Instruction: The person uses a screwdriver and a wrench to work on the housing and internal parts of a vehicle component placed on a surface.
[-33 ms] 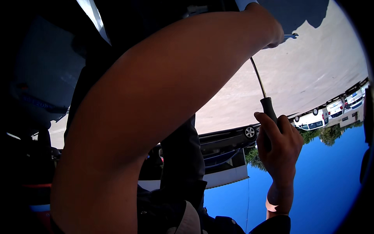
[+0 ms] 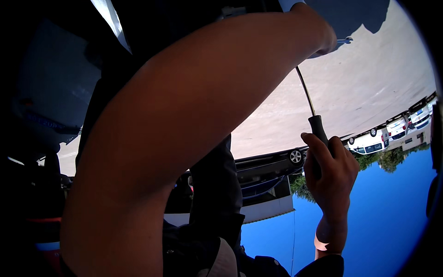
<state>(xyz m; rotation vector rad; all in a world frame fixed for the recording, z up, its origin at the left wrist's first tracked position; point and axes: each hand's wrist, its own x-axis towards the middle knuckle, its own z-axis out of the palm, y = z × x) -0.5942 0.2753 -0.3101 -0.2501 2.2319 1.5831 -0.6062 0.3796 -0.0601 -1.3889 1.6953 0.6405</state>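
Observation:
My left forearm, bare and large, crosses the picture from the lower left to the upper right. At its end my left hand (image 2: 318, 34) is curled closed, and the open-ended jaw of a metal wrench (image 2: 345, 41) sticks out past it. Most of that hand's fingers and the wrench's other end are hidden. On the right, my right hand (image 2: 330, 171) wraps round the dark handle of a screwdriver (image 2: 316, 127). Its long thin shaft points up and slightly left and passes out of sight behind my left forearm, so the tip cannot be seen.
The surroundings look upside down, with pale ground (image 2: 369, 78) above and blue sky below. A dark car (image 2: 263, 171) stands beyond my forearm, and white vehicles (image 2: 371, 143) line the right. Dark clothing (image 2: 194, 240) fills the lower middle. Deep shade covers the left.
My left hand and the wrench have shifted up very slightly. My right hand and the screwdriver stay in place.

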